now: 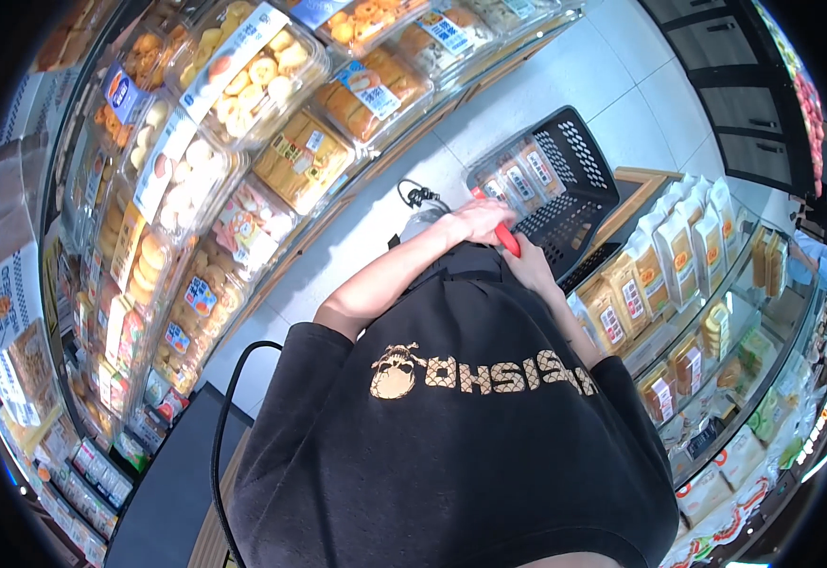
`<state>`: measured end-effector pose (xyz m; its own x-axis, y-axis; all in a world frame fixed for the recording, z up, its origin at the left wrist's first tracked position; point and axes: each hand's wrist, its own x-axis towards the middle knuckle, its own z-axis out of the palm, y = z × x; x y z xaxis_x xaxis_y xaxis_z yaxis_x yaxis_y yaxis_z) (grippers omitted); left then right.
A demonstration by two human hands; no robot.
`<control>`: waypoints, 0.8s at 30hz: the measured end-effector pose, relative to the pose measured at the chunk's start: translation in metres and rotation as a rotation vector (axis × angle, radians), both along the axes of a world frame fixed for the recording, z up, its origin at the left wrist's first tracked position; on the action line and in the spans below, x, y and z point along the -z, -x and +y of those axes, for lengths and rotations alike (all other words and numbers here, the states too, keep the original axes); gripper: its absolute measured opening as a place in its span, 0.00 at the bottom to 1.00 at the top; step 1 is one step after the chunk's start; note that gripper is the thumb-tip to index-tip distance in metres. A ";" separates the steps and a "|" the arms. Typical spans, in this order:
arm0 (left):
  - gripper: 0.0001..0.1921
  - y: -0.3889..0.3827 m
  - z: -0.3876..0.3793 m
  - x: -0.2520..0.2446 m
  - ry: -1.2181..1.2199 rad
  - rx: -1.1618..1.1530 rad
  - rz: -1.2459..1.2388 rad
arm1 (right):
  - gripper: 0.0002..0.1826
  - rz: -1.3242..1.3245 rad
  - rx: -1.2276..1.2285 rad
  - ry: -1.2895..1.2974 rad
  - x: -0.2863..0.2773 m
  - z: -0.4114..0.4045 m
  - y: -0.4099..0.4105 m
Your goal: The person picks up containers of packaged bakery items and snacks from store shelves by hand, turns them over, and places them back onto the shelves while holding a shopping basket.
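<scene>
My left hand is wrapped over the red handle of a black plastic shopping basket. At the near end of that handle, my right hand curls around it, its fingers partly hidden. Perforated walls surround several clear packages of food with white and red labels, lying inside the basket. The basket stands just ahead of me, over the tiled floor. How it is supported underneath cannot be seen.
To the left, a display shelf carries clear boxes of cookies and pastries. On the right, a glass-edged counter holds bagged bread. Black drawers stand beyond the pale floor tiles. A black cable hangs by my left sleeve.
</scene>
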<state>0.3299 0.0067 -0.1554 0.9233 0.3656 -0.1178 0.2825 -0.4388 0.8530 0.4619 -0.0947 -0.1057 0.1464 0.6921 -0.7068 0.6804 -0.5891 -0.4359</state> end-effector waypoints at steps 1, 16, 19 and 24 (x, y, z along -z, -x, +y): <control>0.16 -0.005 0.006 -0.004 0.054 0.035 0.029 | 0.26 0.017 0.005 -0.050 0.001 0.005 -0.005; 0.20 -0.085 0.074 0.022 0.362 0.384 0.187 | 0.17 0.020 -0.058 -0.097 0.002 0.065 -0.073; 0.21 -0.089 0.082 0.027 0.377 0.330 0.152 | 0.19 0.068 -0.187 -0.016 0.005 0.092 -0.089; 0.23 -0.082 0.109 0.017 0.393 0.204 0.147 | 0.24 0.461 -0.186 0.321 0.001 0.150 -0.112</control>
